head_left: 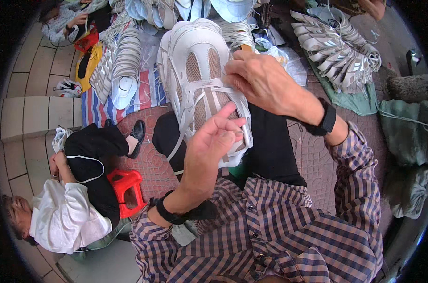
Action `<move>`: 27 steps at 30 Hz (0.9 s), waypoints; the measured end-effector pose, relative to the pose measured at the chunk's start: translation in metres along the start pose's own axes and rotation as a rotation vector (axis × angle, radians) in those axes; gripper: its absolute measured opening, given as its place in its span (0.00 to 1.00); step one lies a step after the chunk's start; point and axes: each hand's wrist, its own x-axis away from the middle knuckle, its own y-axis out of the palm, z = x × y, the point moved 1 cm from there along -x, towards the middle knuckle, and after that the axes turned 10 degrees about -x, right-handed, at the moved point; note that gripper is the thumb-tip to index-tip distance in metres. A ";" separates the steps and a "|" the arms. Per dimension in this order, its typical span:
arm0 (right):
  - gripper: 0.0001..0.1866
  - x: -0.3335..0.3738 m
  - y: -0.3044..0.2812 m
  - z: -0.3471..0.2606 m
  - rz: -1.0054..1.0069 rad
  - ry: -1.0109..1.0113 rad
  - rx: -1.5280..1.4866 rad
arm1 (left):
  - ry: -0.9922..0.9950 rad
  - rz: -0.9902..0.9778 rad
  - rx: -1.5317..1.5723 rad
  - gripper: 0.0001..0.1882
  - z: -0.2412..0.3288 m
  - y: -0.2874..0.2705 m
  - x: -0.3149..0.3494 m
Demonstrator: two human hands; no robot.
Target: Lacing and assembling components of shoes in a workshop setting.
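Observation:
A white and beige shoe upper (205, 66) with mesh panels lies toe away across my lap, on top of several stacked alike. A flat white shoelace (209, 85) crosses its lower toe area, and one end hangs down the left side. My right hand (263, 82) is closed in a pinch at the upper's right edge, around the shoelace; the fingertips partly hide the exact grip. Over the tongue, near the right eyelet row, my left hand (209, 141) has its index finger stretched out and the others loosely bent, with nothing visibly held.
Rows of nested shoe uppers (127, 66) lie on a striped sheet (145, 89) at the far left. More uppers (339, 49) sit on a green sack (355, 101) at the far right. A person (68, 212) sits at left beside a red stool (126, 188). Another person works at the far left.

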 end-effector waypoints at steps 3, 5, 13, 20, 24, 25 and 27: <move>0.07 0.008 0.007 0.005 0.020 0.029 -0.094 | 0.019 0.002 0.024 0.07 -0.003 0.002 0.000; 0.07 0.004 0.011 0.007 -0.016 -0.016 -0.068 | 0.040 -0.004 0.012 0.07 -0.004 0.002 0.001; 0.07 0.004 0.008 0.004 0.017 -0.036 0.053 | 0.091 0.028 0.021 0.04 0.000 0.005 0.001; 0.10 -0.010 0.025 -0.039 0.032 -0.258 0.184 | 0.018 0.180 -0.142 0.05 0.017 -0.063 0.021; 0.07 -0.022 0.033 -0.032 0.074 0.029 -0.134 | 0.393 0.453 -0.767 0.05 0.021 -0.067 0.002; 0.08 -0.025 0.034 -0.032 0.146 0.213 -0.352 | 0.471 0.501 -0.922 0.05 0.020 -0.068 -0.005; 0.11 -0.029 0.032 -0.029 0.177 0.210 -0.353 | 0.500 0.488 -0.971 0.04 0.025 -0.068 -0.024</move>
